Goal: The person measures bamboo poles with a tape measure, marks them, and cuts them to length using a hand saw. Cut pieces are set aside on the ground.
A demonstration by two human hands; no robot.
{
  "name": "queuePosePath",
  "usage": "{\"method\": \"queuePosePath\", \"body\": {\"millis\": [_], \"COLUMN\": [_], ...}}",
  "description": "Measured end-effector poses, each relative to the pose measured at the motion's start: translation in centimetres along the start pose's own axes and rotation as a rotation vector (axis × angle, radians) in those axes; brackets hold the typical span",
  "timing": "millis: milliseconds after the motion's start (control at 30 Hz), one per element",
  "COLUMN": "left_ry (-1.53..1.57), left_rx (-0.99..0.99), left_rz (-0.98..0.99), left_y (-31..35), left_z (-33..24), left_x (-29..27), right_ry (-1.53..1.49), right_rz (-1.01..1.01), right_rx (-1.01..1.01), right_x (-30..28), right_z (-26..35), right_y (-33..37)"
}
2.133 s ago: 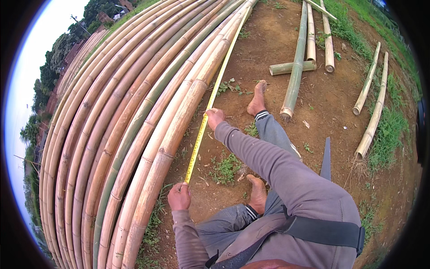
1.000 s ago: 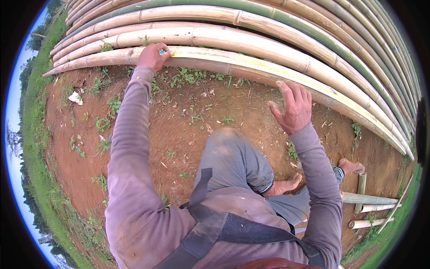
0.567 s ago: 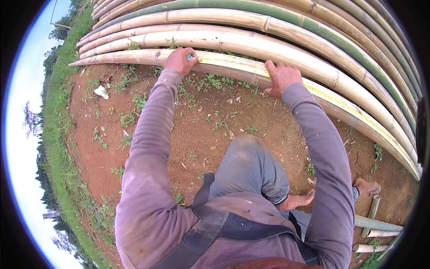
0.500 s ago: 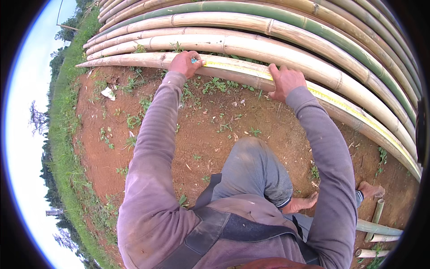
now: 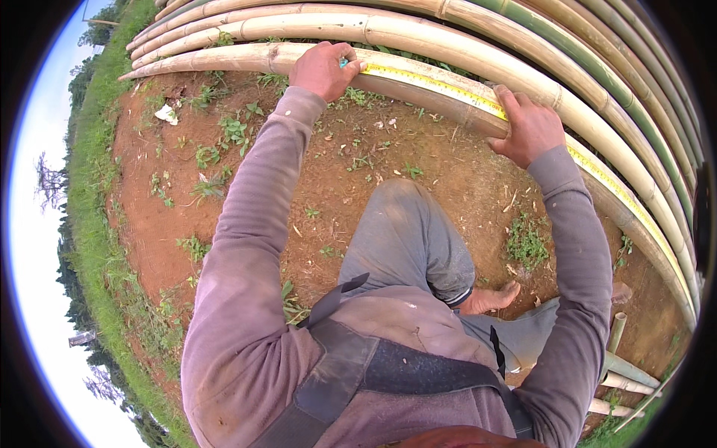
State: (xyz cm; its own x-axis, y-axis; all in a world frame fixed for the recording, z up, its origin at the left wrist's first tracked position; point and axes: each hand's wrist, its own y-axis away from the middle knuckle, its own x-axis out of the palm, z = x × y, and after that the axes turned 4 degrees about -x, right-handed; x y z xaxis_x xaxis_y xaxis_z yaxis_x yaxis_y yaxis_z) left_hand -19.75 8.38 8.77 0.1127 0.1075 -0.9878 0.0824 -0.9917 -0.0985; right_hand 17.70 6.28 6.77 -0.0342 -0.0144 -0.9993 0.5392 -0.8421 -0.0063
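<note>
yellow tape point(image 5: 441, 85) runs from left hand point(image 5: 320, 71) beneath right hand point(image 5: 533, 128), along bamboo point(image 5: 224, 60).

1. A yellow measuring tape point(image 5: 433, 84) stretched from the left hand point(image 5: 320, 71), under the right hand point(image 5: 535, 127) and beyond.
2. A pale, jointed bamboo pole point(image 5: 448, 110) lay beneath it, tapering beyond the left hand.

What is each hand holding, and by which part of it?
Left hand: the yellow measuring tape, at its visible left end. Right hand: spans the tape farther right, against the bamboo pole; grip unclear.
</note>
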Motion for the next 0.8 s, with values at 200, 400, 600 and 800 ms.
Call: {"method": "queuePosePath", "body": {"millis": [200,400,600,800], "left_ry": [0.051,0.039,0.133,0.1], "left_rx": [-0.036,0.026,0.148,0.155], "left_rz": [0.019,0.033,0.074,0.108], "left_y": [1.0,-1.1,-4.6,-7.1], "left_z": [0.7,1.6,0.9,5.5], "left_x": [-0.3,0.4,2.8,6.0], "right_ry": [0.06,0.08,-0.023,0.032], "right_rz": [0.006,0.028,-0.582,-0.537], "right_rx": [0.005,0.107,0.229,1.27], "right_x": [0.5,0.6,3.1,15.3], "right_z": [0.5,0.9,3.1,9.4], "right_y": [-0.3,-0.9,11.2,40.4]}}
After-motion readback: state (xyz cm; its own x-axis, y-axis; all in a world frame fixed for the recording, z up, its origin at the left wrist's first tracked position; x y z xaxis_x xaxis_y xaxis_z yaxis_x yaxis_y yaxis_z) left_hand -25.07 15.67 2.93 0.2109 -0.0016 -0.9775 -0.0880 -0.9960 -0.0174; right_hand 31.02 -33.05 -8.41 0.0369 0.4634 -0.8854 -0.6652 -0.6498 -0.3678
